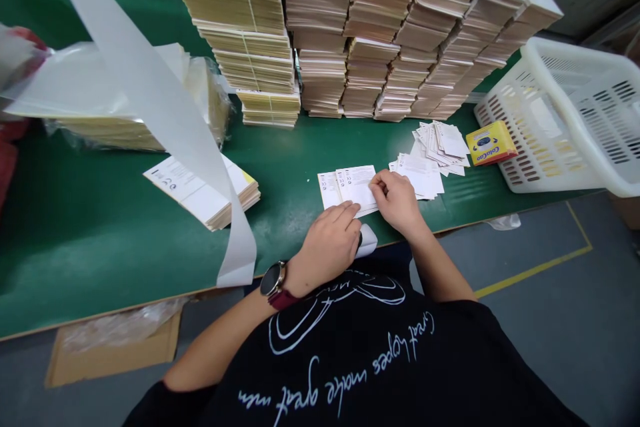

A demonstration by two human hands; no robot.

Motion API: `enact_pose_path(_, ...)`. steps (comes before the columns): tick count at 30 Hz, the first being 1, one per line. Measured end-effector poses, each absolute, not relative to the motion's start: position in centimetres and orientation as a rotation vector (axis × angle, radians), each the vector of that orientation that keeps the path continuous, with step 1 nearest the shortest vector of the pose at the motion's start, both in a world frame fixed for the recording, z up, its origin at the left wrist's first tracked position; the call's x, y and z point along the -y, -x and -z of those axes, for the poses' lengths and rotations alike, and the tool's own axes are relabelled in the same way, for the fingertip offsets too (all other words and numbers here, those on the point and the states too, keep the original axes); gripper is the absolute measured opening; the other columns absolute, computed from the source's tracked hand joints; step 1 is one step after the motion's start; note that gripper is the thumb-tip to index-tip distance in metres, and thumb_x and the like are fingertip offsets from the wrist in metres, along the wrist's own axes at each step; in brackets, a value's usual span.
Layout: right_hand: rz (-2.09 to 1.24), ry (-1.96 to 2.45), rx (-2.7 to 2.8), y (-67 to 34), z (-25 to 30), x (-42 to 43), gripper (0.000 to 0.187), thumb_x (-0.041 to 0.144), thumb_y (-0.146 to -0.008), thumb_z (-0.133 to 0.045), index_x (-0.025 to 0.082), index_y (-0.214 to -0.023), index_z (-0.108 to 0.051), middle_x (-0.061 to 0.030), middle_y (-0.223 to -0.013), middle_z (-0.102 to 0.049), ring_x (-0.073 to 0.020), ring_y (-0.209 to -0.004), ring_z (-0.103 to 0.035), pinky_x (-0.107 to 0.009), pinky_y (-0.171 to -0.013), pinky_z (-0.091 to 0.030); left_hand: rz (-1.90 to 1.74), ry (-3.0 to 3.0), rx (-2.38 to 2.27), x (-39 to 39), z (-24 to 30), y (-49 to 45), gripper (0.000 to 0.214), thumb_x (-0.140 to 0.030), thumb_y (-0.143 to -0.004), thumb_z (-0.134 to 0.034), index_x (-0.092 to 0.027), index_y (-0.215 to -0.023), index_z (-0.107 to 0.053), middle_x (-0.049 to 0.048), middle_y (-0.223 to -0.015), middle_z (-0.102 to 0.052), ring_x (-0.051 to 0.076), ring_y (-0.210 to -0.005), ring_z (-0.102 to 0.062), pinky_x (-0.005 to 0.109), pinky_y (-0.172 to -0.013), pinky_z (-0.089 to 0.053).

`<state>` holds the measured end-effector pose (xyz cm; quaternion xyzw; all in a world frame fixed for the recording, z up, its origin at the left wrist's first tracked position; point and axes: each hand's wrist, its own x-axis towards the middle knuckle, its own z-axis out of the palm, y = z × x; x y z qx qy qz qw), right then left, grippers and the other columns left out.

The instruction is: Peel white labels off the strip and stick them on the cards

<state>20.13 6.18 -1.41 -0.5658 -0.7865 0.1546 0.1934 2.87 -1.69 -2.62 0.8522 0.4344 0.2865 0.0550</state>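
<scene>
Two overlapping white printed cards [357,180] lie on the green table in front of me. My left hand [333,237] rests at their lower edge, fingers stretched out and fingertips on the cards. Partly under that hand, at the table edge, is a white rounded object with a dark end [367,241]; its kind is unclear. My right hand [397,200] is closed in a pinch at the right edge of the upper card; what is between thumb and finger is too small to make out. Loose printed cards [420,173] lie just beyond my right hand.
Tall card stacks [320,27] line the back. A card pile [200,190] lies left, crossed by a long white strip [145,80] hanging down. A plastic-wrapped bundle [120,97] sits behind. A yellow ColaCao box [493,143] leans near a white basket [560,120] at right.
</scene>
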Motion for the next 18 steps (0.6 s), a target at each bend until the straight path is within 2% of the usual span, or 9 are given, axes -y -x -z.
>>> enact_pose_path(2, -0.31, 1.658, 2.281, -19.72, 1.25, -5.91, 0.011, 0.022, -0.089, -0.048, 0.019, -0.083, -0.056, -0.0041, -0.073, -0.064, -0.022, -0.077, -0.057, -0.034, -0.075, -0.034, -0.858, -2.591, -1.32, 1.66, 2.67, -2.97, 0.016, -0.012, -0.087, -0.048, -0.01, -0.086, -0.064, 0.0149, -0.12, -0.066, 0.028, -0.112, -0.062, 0.044, -0.092, -0.055)
enact_pose_path(4, -0.214, 1.765, 2.311, -19.35, 1.02, -5.67, 0.013, 0.025, -0.09, -0.05, 0.017, -0.095, -0.059, -0.007, -0.078, -0.066, -0.0246, -0.08, -0.059, -0.035, -0.075, -0.034, -0.845, -2.609, -1.317, 1.61, 2.75, -3.05, 0.016, -0.012, -0.088, -0.048, -0.01, -0.089, -0.064, 0.0149, -0.12, -0.066, 0.029, -0.113, -0.062, 0.045, -0.091, -0.055)
enact_pose_path(7, -0.088, 1.911, 2.225, -19.19, 0.67, -5.58, 0.037, 0.031, -0.09, -0.054, 0.014, -0.122, -0.051, -0.0121, -0.088, -0.068, -0.0275, -0.081, -0.06, -0.038, -0.074, -0.035, -0.838, -2.634, -1.314, 1.5, 2.86, -3.09, 0.017, -0.013, -0.087, -0.049, -0.008, -0.091, -0.065, 0.0154, -0.12, -0.067, 0.029, -0.112, -0.062, 0.045, -0.091, -0.055)
enact_pose_path(9, -0.089, 1.923, 2.171, -19.37, 0.53, -5.73, 0.048, 0.035, -0.088, -0.058, 0.014, -0.129, -0.047, -0.0123, -0.088, -0.068, -0.0284, -0.084, -0.061, -0.038, -0.074, -0.036, -0.843, -2.64, -1.308, 1.44, 2.9, -3.06, 0.017, -0.013, -0.087, -0.049, -0.008, -0.091, -0.065, 0.0154, -0.12, -0.067, 0.029, -0.112, -0.062, 0.044, -0.09, -0.056)
enact_pose_path(15, -0.401, 1.817, 2.021, -19.67, 0.93, -6.14, 0.044, 0.03, -0.08, -0.065, 0.018, -0.12, -0.053, -0.002, -0.074, -0.063, -0.0211, -0.074, -0.059, -0.031, -0.067, -0.039, -0.847, -2.645, -1.297, 1.35, 2.88, -2.98, 0.018, -0.012, -0.088, -0.049, -0.008, -0.09, -0.066, 0.0161, -0.12, -0.067, 0.029, -0.112, -0.062, 0.045, -0.09, -0.055)
enact_pose_path(18, -0.511, 1.719, 1.904, -19.77, 1.18, -6.05, 0.024, 0.027, -0.083, -0.058, 0.02, -0.105, -0.058, 0.0003, -0.07, -0.06, -0.0179, -0.069, -0.057, -0.03, -0.066, -0.042, -0.859, -2.643, -1.284, 1.36, 2.88, -2.87, 0.017, -0.013, -0.089, -0.05, -0.009, -0.086, -0.067, 0.0157, -0.119, -0.068, 0.029, -0.111, -0.062, 0.045, -0.09, -0.056)
